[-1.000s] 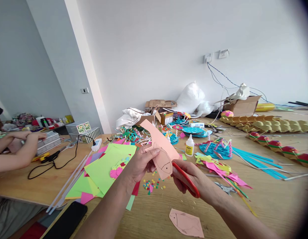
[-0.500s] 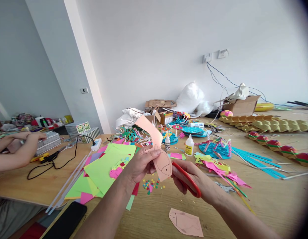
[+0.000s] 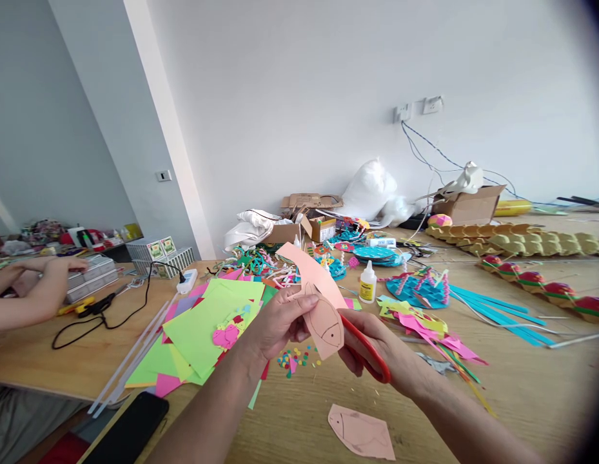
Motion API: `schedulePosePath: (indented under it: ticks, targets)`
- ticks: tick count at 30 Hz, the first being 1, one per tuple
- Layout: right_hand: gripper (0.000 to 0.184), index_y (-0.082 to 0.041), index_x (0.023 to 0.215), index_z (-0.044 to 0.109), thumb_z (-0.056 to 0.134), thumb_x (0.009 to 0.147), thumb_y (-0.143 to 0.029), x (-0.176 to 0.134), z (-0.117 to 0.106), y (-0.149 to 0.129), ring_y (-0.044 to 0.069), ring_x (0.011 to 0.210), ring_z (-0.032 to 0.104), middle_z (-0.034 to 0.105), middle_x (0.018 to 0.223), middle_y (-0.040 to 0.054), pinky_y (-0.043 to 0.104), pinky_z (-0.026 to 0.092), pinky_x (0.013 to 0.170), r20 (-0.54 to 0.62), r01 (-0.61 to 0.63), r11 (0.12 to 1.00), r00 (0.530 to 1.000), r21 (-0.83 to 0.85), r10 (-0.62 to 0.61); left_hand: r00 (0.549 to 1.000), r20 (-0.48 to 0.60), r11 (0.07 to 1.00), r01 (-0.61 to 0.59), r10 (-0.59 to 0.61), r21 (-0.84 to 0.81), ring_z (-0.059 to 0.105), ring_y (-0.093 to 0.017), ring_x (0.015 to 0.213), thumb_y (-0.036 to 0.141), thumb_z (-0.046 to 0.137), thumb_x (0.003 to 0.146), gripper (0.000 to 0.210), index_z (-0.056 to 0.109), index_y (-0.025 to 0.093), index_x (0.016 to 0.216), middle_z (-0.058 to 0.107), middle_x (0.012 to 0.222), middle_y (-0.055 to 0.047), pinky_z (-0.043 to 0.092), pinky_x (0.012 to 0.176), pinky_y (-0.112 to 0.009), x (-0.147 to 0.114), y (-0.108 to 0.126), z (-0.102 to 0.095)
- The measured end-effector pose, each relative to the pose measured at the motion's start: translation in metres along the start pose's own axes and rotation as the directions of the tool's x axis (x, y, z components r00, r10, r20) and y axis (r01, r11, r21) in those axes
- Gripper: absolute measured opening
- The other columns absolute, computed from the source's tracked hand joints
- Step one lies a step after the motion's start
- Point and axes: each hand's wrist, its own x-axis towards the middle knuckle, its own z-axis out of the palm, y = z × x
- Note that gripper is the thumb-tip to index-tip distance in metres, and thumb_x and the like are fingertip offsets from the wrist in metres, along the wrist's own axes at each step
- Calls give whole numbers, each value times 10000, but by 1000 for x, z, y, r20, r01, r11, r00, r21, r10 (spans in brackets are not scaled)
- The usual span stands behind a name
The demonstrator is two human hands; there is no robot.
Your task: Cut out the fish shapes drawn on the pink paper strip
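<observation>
Head view: red scissors [image 3: 365, 341], blades hidden.

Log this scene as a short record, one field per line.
Left grip: holds pink paper with a fish drawn on it
Right grip: holds red-handled scissors at the paper's edge; blades mostly hidden
Nearest the viewer: second pink fish piece, lying on the wooden table
Beyond the hands: white glue bottle, upright
Left side: overlapping bright paper sheets; black phone
Right side: blue paper strips; egg-carton pieces
Other person: forearms at far left
</observation>
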Motion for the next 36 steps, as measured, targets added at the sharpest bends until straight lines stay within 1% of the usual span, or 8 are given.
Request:
schedulePosePath:
  ticks: [8, 15, 20, 23, 25, 31, 33, 36]
  targets:
    - [446, -192, 667, 434, 508, 726, -629, 4, 3, 6, 49, 320, 309, 404, 361, -80, 182, 175, 354, -22, -33, 999, 999, 36, 34, 1000, 6, 1000, 0, 0, -5, 370, -39, 402, 375, 677, 710, 276, 511, 154, 717, 481, 525, 46, 250, 343, -152, 1, -2, -1]
    - [393, -181, 702, 471, 491, 774, -567, 3, 0, 6, 64, 371, 365, 432, 411, -65, 176, 217, 364, -12, -11, 1000, 1000, 18, 12, 999, 50, 999, 14, -16, 36, 357, -29, 378, 390, 654, 727, 284, 511, 149, 689, 473, 512, 47, 233, 338, -152, 1, -2, -1]
    - [343, -192, 681, 438, 480, 794, -513, 2, -1, 9, 52, 357, 343, 424, 412, -73, 168, 196, 353, -13, -11, 1000, 1000, 19, 11, 997, 71, 999, 15, -18, 47, 359, -30, 381, 380, 664, 713, 272, 517, 151, 708, 479, 524, 47, 233, 336, -151, 1, -1, -4]
    - [351, -197, 668, 436, 480, 790, -522, 2, -2, 11, 45, 335, 314, 410, 393, -83, 166, 183, 338, -17, -20, 1000, 1000, 12, 20, 995, 91, 996, 26, -33, 81, 358, -32, 386, 385, 661, 716, 275, 516, 151, 705, 477, 530, 45, 233, 338, -155, 1, 1, -7]
    - [371, -199, 652, 431, 481, 778, -544, 3, -2, 10, 42, 327, 305, 411, 383, -84, 165, 185, 333, -27, -33, 999, 999, 4, 33, 996, 80, 994, 20, -29, 107, 362, -35, 396, 393, 658, 720, 275, 524, 153, 721, 482, 540, 44, 241, 347, -157, 1, 1, -8]
    - [377, -201, 651, 441, 481, 773, -555, 4, -1, 8, 49, 318, 301, 405, 362, -87, 171, 190, 332, -55, -64, 998, 996, 14, 65, 999, -28, 989, -42, 46, 141, 371, -42, 422, 419, 617, 760, 261, 536, 170, 769, 484, 550, 50, 238, 395, -167, 1, -1, -6]
    - [379, -200, 649, 437, 483, 782, -551, 4, -1, 7, 52, 328, 321, 421, 374, -81, 173, 206, 339, -56, -63, 998, 996, 11, 64, 998, -20, 988, -56, 59, 146, 369, -44, 437, 411, 614, 765, 255, 539, 167, 767, 487, 569, 46, 245, 417, -175, 1, -2, -6]
    - [381, -199, 643, 426, 477, 794, -544, 3, -1, 5, 58, 353, 358, 445, 403, -69, 174, 231, 355, -48, -48, 999, 998, -8, 47, 998, 31, 989, -66, 63, 135, 377, -48, 472, 392, 613, 772, 239, 548, 162, 779, 497, 609, 37, 262, 456, -186, 1, -2, -8]
